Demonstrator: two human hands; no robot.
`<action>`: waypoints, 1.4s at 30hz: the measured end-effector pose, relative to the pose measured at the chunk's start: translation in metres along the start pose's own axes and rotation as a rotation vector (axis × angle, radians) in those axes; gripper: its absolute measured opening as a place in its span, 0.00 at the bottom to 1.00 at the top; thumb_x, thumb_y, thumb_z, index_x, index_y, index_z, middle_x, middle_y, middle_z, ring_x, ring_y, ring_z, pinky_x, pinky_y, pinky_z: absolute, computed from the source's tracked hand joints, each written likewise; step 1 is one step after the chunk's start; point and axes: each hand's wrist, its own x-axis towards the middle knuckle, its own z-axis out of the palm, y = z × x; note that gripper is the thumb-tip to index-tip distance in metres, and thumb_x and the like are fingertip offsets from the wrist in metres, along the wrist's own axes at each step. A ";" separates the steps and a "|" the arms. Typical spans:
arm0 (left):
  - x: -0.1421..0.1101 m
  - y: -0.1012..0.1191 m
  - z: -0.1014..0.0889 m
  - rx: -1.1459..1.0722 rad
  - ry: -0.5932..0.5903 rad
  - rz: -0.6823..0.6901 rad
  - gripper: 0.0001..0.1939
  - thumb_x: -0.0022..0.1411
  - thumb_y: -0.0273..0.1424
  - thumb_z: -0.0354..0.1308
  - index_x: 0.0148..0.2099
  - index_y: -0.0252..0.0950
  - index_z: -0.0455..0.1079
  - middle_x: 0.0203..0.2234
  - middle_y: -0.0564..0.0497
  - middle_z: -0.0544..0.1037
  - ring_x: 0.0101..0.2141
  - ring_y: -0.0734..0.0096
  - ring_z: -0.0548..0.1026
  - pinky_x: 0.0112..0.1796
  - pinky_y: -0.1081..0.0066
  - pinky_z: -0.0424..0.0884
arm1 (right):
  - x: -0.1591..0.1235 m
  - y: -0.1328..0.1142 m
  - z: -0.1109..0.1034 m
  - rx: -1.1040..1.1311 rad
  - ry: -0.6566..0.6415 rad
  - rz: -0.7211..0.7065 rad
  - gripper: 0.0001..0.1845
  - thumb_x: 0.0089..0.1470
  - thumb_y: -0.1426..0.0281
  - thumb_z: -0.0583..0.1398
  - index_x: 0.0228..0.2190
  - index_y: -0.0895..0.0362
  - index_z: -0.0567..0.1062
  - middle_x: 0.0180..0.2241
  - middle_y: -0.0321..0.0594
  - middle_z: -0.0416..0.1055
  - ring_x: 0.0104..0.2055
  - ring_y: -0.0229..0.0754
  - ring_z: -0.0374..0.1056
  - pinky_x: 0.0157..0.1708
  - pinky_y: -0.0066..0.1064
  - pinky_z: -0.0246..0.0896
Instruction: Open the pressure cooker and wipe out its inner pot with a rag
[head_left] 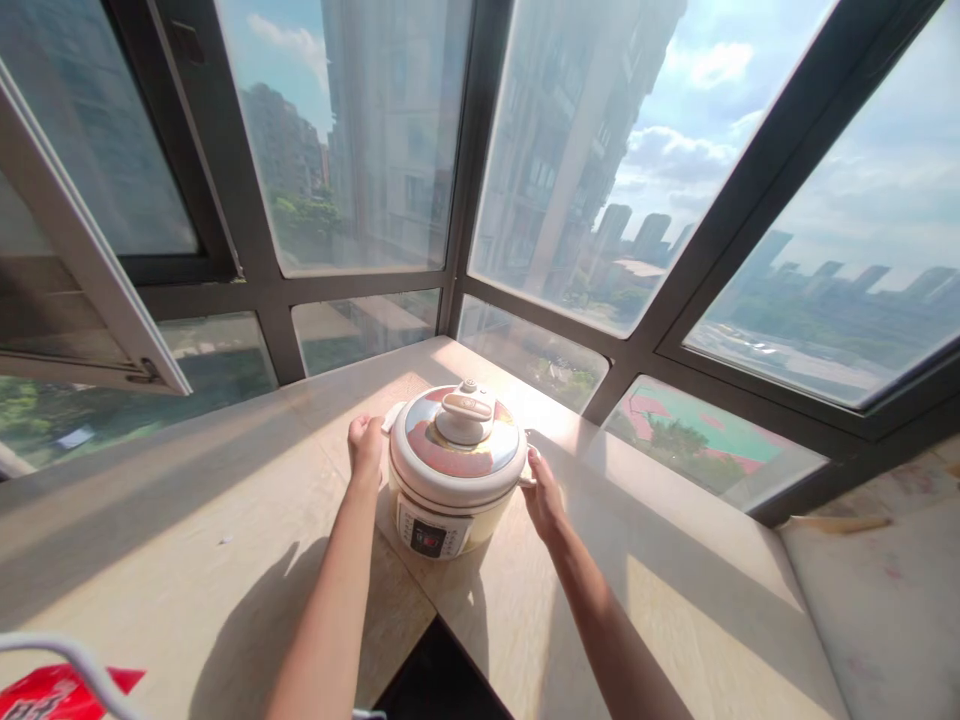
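Observation:
A cream electric pressure cooker (453,470) with a round lid and a top knob stands on the pale stone corner counter (225,500). Its dark control panel faces me. My left hand (365,445) is closed on the cooker's left side handle. On the opposite side, my right hand (541,495) grips the right side handle, fingers curled around it. Both forearms reach forward from the bottom of the view.
Large corner windows (585,160) rise right behind the counter, with an opened sash (82,290) at the left. A red packet (52,692) and a white wire loop lie at the bottom left. A dark gap (442,680) opens below the counter's inner corner.

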 end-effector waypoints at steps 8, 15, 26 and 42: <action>0.007 -0.032 0.005 0.012 -0.098 -0.201 0.20 0.47 0.44 0.64 0.35 0.32 0.76 0.27 0.46 0.76 0.36 0.58 0.74 0.40 0.61 0.73 | -0.008 0.021 0.021 0.119 0.213 0.019 0.33 0.52 0.44 0.66 0.46 0.58 0.77 0.45 0.47 0.79 0.44 0.49 0.74 0.40 0.35 0.67; -0.012 -0.040 0.002 -0.016 -0.084 -0.226 0.22 0.50 0.45 0.64 0.39 0.31 0.78 0.30 0.44 0.78 0.40 0.55 0.77 0.46 0.59 0.76 | -0.032 0.011 0.022 0.139 0.404 -0.013 0.30 0.46 0.44 0.69 0.35 0.58 0.76 0.28 0.39 0.74 0.30 0.43 0.68 0.33 0.33 0.65; -0.105 -0.062 0.012 -0.055 -0.166 -0.234 0.22 0.50 0.46 0.66 0.39 0.31 0.79 0.31 0.44 0.80 0.39 0.56 0.78 0.45 0.58 0.75 | -0.078 -0.016 -0.053 0.151 0.566 -0.039 0.28 0.45 0.49 0.71 0.38 0.59 0.82 0.35 0.43 0.80 0.37 0.48 0.75 0.35 0.35 0.72; -0.272 -0.093 0.082 -0.046 -0.519 -0.361 0.24 0.52 0.46 0.66 0.42 0.31 0.78 0.35 0.46 0.80 0.37 0.61 0.76 0.46 0.60 0.74 | -0.175 -0.077 -0.199 0.171 0.899 -0.165 0.30 0.36 0.51 0.75 0.36 0.59 0.83 0.40 0.45 0.81 0.39 0.48 0.74 0.35 0.33 0.71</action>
